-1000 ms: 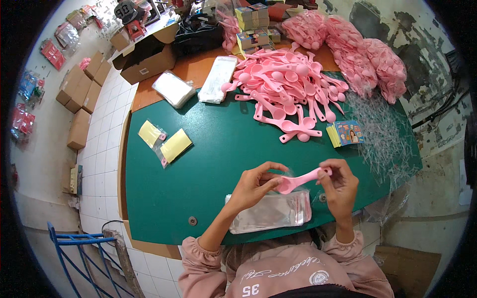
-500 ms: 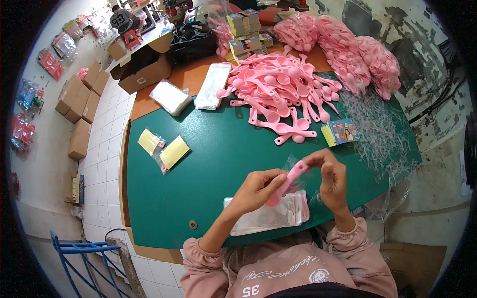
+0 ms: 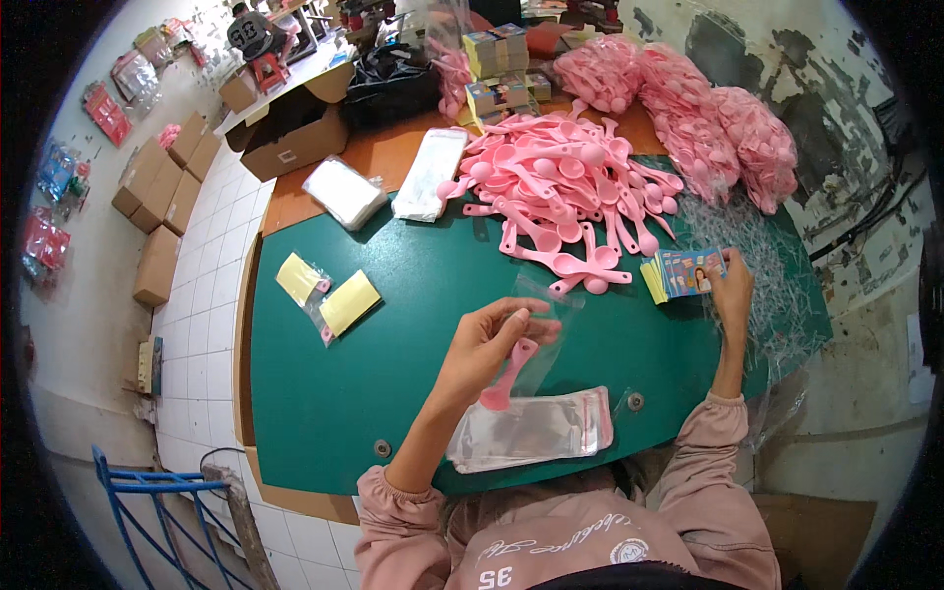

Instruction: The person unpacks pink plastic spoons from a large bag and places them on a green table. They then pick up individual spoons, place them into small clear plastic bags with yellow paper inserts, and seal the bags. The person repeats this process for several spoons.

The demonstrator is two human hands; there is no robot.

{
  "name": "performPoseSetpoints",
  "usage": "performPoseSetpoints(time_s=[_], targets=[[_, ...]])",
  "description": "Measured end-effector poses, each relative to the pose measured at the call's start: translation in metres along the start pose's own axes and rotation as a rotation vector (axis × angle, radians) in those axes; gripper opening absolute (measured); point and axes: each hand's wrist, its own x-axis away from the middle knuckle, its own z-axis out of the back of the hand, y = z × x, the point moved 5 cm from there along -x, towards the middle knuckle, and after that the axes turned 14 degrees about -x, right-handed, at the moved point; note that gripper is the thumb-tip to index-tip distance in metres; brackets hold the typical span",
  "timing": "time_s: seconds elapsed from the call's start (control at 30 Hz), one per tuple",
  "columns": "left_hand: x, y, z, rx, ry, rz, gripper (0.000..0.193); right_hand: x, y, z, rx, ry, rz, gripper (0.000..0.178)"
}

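My left hand (image 3: 489,344) is closed on a clear plastic bag (image 3: 539,364) above the green table. A pink measuring spoon (image 3: 508,376) shows in the bag, below my fingers. Off to the right, my right hand (image 3: 731,292) pinches the right edge of a card on the stack of printed cards (image 3: 678,271), which is blue on top with yellow edges. Beneath my left hand lies a pile of flat clear bags (image 3: 536,430). The big heap of loose pink spoons (image 3: 565,177) rises beyond both hands.
Two filled bags with yellow cards (image 3: 349,303) lie at the left. Farther back are packs of clear bags (image 3: 431,175), banded card stacks (image 3: 495,51), an open carton (image 3: 295,138) and bulging bags of pink spoons (image 3: 688,123). Thin clear plastic strips (image 3: 777,285) cover the right side.
My right hand has left the spoon and reached right to the card stack. My left hand keeps the bag, with the spoon now hanging lower. The view has shifted slightly.
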Motion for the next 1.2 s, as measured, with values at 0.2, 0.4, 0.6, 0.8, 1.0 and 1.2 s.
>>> performPoseSetpoints(time_s=[0.2,0.4,0.6,0.8,1.0,1.2], targets=[[-0.001,-0.002,0.004,0.057,0.042,-0.01,0.029,0.015,-0.055,0.011,0.465,0.25,0.336,0.017],[0.003,0.004,-0.004,-0.04,-0.037,-0.063,0.026,0.044,-0.148,-0.009,-0.78,-0.327,0.123,0.02],[0.003,-0.003,0.0,-0.105,-0.021,-0.058,0.027,0.054,-0.18,-0.011,-0.514,-0.574,0.387,0.013],[0.006,0.013,-0.015,-0.377,-0.092,-0.164,0.042,0.072,-0.191,-0.037,-0.463,-0.803,0.618,0.016],[0.013,0.012,-0.013,-0.685,-0.054,-0.085,0.066,0.086,-0.16,-0.081,-0.516,-1.089,0.355,0.016],[0.023,0.002,0.018,-0.747,-0.275,-0.377,0.069,0.08,-0.128,-0.083,-0.628,-1.011,0.046,0.018]])
